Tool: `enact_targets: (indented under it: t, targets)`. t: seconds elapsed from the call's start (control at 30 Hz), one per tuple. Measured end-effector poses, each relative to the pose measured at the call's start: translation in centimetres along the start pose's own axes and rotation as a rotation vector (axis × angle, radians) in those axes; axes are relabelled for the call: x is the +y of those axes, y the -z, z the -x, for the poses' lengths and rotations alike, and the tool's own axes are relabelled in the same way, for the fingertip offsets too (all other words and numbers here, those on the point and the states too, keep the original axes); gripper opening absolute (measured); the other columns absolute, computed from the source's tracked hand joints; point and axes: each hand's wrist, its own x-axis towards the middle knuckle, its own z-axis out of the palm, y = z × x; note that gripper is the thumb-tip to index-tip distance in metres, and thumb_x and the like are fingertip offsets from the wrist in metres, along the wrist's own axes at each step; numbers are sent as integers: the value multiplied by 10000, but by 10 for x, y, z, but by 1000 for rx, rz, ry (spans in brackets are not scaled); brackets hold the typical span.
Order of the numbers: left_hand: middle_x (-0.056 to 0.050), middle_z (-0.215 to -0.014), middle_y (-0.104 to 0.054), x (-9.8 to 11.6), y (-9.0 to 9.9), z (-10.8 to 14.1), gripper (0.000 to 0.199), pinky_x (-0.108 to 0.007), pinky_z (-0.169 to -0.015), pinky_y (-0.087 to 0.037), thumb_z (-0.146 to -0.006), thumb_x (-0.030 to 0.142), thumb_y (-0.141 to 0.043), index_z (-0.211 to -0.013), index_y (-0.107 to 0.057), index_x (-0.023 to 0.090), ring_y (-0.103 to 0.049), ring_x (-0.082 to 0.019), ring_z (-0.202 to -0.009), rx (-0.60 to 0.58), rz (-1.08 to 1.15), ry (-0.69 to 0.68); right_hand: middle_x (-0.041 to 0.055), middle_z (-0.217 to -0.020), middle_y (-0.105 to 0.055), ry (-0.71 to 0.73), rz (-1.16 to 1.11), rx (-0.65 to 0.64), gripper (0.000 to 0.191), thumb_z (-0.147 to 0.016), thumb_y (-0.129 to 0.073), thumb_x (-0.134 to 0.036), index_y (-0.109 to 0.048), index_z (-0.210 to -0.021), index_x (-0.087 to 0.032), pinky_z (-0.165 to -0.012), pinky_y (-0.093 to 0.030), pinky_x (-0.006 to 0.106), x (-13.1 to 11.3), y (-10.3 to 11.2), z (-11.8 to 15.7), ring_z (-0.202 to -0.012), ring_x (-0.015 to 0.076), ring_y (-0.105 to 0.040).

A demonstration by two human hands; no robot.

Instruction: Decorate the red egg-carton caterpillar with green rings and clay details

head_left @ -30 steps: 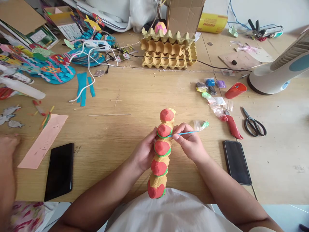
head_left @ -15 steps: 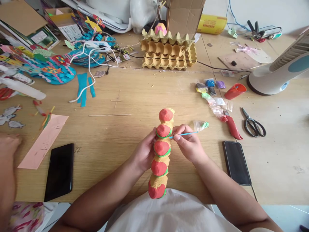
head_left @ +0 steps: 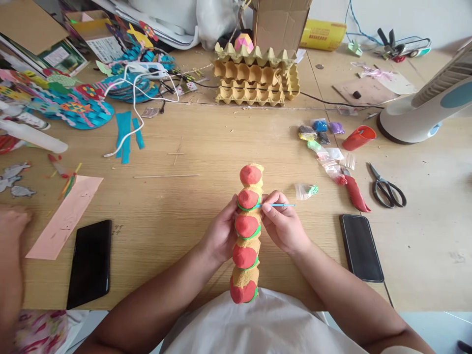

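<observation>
carton strip [head_left: 247, 241]: spanning the tabletop's [head_left: 177, 132] near edge
left hand [head_left: 222, 232]: grip holding the strip
right hand [head_left: 285, 226]: grip pinching a blue tool [head_left: 283, 205]
green edging [head_left: 245, 209]: apparently being worked
next move: probably calling for steady, light pressure

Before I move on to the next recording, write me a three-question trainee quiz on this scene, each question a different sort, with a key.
1. Multiple choice: what does the right hand hold? (a) a white cable (b) a thin blue stick (c) a red cup

2. True or false: the black-handled scissors lie farther from the person's body than the smartphone beside the right forearm.

3. Count: how many red-capped bumps show on the egg-carton strip in the left hand?

Key: 1: b. 2: true. 3: five.
</observation>
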Motion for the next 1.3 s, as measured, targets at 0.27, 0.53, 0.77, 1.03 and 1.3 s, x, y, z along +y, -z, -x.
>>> enact_targets:
  t: [0.27,0.53,0.77,1.03,1.3]
  targets:
    - [-32,-613,-639,0,1,0,426,-270,-466,-511,-1072,464,-462,-954,-712,139,-622,-177,-471,21,-9,4,-14,-864,-682,-18,-10,-10,283,-814,-895,-379,-649,-772,-245,-742,-416,296,-1,1,-1,-783,146,-549]
    - [-6,-584,-603,-1,1,0,378,-266,-455,-505,-1048,472,-526,-936,-698,154,-601,-169,-453,21,-9,-11,-22,-835,-641,-15,10,-10,301,-828,-880,-377,-620,-763,-240,-734,-425,292,-3,2,-1,-761,142,-524]
    - [-18,-658,-664,-2,0,-1,285,-260,-487,-519,-1013,442,-619,-970,-703,173,-626,-162,-496,36,-15,-63,4,-928,-682,77,214,-89,220,-892,-823,-371,-645,-826,-259,-852,-493,356,-4,7,1,-891,187,-614]
    - [-12,-662,-669,-4,-1,-2,280,-256,-492,-503,-1013,429,-619,-922,-698,177,-617,-151,-495,37,-11,-75,11,-922,-679,156,294,-84,196,-900,-820,-339,-658,-830,-252,-830,-508,353,-6,4,1,-895,181,-625]
    - [-2,-643,-631,-3,-2,-1,319,-248,-485,-497,-1037,460,-569,-909,-667,184,-602,-146,-497,57,-8,-57,26,-946,-697,205,378,-8,260,-885,-831,-391,-629,-811,-245,-819,-524,369,-5,1,3,-882,189,-632]
